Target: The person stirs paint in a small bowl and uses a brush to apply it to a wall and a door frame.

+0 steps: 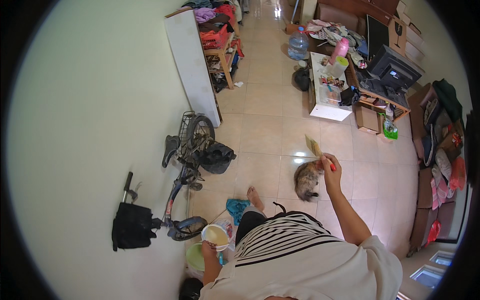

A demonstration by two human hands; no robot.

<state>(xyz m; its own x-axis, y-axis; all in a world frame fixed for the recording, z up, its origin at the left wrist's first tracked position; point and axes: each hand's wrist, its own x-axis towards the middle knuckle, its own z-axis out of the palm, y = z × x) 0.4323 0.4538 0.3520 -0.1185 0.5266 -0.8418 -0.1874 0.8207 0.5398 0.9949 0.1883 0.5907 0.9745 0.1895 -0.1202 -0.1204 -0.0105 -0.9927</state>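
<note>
My right hand [331, 172] is raised out in front on the right, its fingers closed round the handle of a paintbrush [314, 145]. The brush has a pale, wide bristle head pointing up and left, and the end of its handle is red. Low on the left, my left hand [210, 246] grips the near rim of a white bucket [230, 231] that holds cream-coloured paint [217, 237]. A pale green basin [194, 256] is beside that hand, partly hidden by my forearm.
A furry cat [306, 182] is on the tiled floor below my right hand. A bicycle [182, 175] leans along the left wall, near a blue cloth [237, 208] by my bare foot. Farther off are a white low table [332, 107], a monitor [395, 70] and a crowded sofa [425, 197].
</note>
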